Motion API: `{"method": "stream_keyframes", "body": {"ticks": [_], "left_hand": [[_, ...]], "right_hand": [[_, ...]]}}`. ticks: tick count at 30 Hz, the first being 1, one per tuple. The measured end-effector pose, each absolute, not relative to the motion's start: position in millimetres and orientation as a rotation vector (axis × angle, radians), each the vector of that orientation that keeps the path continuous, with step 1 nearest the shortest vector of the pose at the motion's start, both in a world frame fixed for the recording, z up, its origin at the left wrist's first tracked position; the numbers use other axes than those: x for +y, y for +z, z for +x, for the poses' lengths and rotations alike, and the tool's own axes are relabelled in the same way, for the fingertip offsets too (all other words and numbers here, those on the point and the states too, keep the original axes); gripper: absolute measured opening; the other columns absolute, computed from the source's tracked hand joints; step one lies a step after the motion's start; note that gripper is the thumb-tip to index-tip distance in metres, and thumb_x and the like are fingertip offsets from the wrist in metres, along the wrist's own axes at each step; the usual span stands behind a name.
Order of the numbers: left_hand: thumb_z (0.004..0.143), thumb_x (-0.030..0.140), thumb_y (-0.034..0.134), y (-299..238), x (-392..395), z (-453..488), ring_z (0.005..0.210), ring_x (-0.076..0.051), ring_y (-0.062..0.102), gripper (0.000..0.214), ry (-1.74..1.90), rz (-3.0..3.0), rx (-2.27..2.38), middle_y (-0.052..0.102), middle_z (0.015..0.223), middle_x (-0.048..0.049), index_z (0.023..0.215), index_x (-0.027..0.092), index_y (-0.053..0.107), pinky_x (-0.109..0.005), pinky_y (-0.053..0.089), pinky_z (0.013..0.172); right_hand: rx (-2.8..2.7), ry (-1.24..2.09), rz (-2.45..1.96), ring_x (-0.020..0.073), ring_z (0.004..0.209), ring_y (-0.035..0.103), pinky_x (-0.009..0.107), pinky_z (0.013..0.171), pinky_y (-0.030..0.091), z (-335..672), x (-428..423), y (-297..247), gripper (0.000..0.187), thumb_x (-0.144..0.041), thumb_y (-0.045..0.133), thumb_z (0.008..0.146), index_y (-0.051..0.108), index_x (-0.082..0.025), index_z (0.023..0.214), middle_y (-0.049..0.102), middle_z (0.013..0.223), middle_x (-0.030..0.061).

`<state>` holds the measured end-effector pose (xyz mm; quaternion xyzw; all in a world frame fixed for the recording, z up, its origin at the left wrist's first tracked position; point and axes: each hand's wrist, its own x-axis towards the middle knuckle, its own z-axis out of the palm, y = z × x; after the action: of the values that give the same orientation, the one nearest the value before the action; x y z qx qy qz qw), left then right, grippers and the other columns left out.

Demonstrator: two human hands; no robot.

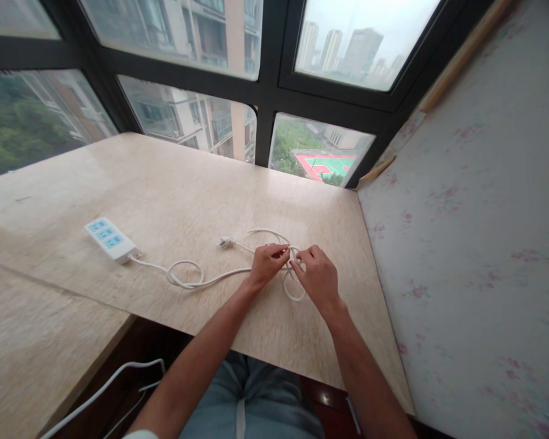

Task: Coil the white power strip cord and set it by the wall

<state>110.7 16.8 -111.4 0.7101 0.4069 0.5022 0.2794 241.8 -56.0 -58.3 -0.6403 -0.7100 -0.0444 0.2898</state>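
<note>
A white power strip [110,239] with blue sockets lies on the beige stone desk [165,183] at the left. Its white cable [201,279] runs right across the desk, makes a small loop, and ends in a tangle of loops under my hands. The plug [226,242] rests on the desk just left of that tangle. My left hand [266,263] pinches the cable at the tangle's top. Facing it, my right hand [318,277] is closed on the same loops, fingertips almost touching the left ones.
Dark-framed windows [265,91] run along the desk's far edge. A floral-papered wall [476,231] closes off the right side. Another white cable [100,387] hangs below the desk's near edge at the left, beside my knees.
</note>
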Motion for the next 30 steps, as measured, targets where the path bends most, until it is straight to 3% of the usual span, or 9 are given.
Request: {"method": "stream_keyframes", "body": {"ticks": [7,18,25,30], "left_hand": [[0.081,0.027,0.065,-107,14,110,0.060,-0.015,0.068,0.014,1.293,1.931,1.110,0.073,0.067,-0.0033,0.082,0.019,0.077,-0.025,0.052,0.061],[0.080,0.026,0.064,-96,12,105,0.055,-0.014,0.068,0.015,1.328,1.651,1.155,0.072,0.064,-0.0012,0.074,0.019,0.075,-0.021,0.052,0.052],[0.079,0.030,0.064,-95,10,107,0.051,-0.014,0.068,0.018,1.271,1.490,1.145,0.070,0.060,-0.0016,0.071,0.016,0.073,-0.019,0.049,0.046],[0.078,0.030,0.065,-96,12,107,0.051,-0.015,0.067,0.018,1.264,1.481,1.139,0.069,0.057,-0.0011,0.068,0.016,0.072,-0.020,0.049,0.046]], "right_hand": [[-1.799,-0.223,-1.787,0.0170,0.067,0.048,0.029,0.058,0.034,238,-55,-63,0.017,-0.025,0.059,0.088,0.067,-0.022,0.073,0.052,0.072,0.0053],[-1.788,0.025,-1.509,0.0181,0.075,0.054,0.031,0.069,0.045,265,-83,-68,0.020,-0.028,0.051,0.094,0.069,-0.021,0.096,0.056,0.079,0.0050],[-1.750,0.145,-1.357,0.0172,0.076,0.054,0.030,0.066,0.046,285,-91,-77,0.014,-0.025,0.055,0.092,0.068,-0.020,0.094,0.054,0.080,0.0034],[-1.939,0.089,-1.462,0.0182,0.077,0.054,0.033,0.073,0.042,295,-86,-64,0.013,-0.025,0.058,0.089,0.070,-0.021,0.086,0.055,0.078,0.0027]]}}
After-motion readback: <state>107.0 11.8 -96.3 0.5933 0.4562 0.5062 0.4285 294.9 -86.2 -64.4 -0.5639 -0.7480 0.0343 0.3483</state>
